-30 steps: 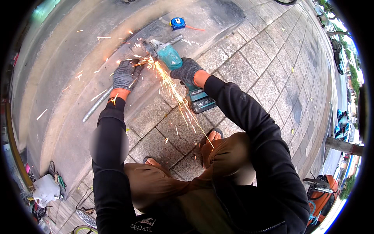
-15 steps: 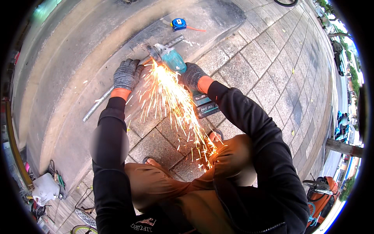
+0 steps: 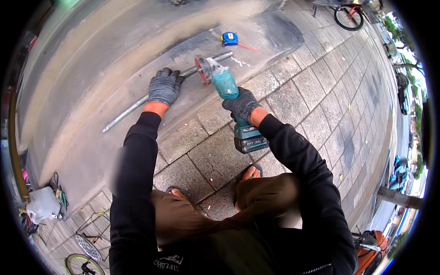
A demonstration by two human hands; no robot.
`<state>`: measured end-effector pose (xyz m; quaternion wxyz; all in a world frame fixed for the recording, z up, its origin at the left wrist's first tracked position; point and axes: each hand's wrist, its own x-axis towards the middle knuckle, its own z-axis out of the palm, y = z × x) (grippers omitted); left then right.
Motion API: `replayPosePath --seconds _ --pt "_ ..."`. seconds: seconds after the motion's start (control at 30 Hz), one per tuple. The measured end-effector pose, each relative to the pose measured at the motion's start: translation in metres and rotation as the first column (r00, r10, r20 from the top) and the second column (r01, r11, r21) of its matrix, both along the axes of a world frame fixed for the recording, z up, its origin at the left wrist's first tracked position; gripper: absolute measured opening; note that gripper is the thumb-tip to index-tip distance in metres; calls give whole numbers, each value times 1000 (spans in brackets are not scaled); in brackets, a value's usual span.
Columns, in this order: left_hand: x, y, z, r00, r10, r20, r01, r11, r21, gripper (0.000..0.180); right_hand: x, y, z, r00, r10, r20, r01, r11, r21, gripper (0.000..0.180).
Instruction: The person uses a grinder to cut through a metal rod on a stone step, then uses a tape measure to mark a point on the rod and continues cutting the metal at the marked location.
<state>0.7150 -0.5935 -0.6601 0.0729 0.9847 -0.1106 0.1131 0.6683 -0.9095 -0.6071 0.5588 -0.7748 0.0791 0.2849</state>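
A long grey metal pipe [image 3: 128, 112] lies slantwise on the concrete step. My left hand [image 3: 164, 87], in a grey knit glove with an orange cuff, holds it down near the middle, fingers over the pipe. In my right hand [image 3: 242, 104], gloved alike, is a teal cordless angle grinder [image 3: 225, 84], gripped round its body. Its reddish disc [image 3: 200, 71] stands at the pipe, right of my left hand; I cannot tell whether they touch. No sparks show. The battery [image 3: 251, 144] end points toward my knees.
A blue tape measure [image 3: 229, 39] with an orange strap rests on the step beyond the pipe. Stone paving [image 3: 316, 114] stretches to the right. My sandalled feet [image 3: 250, 173] are below the grinder. A grey bag [image 3: 43, 205] and bicycle parts lie at lower left; a bicycle wheel [image 3: 348, 18] stands far right.
The stream of sparks has stopped. The grinder, pipe, tape measure and both hands appear shifted right and slightly lower in the picture as the view turned. Both hands keep their holds.
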Motion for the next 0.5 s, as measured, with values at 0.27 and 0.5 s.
replayPosePath --seconds 0.27,0.5 --pt "-5 7 1 997 -58 -46 53 994 -100 42 6 13 6 1000 3 -7 -4 1000 -29 42" --pt "-15 1 -2 996 -87 -12 84 984 -157 35 7 14 9 1000 -27 -16 26 998 -53 35"
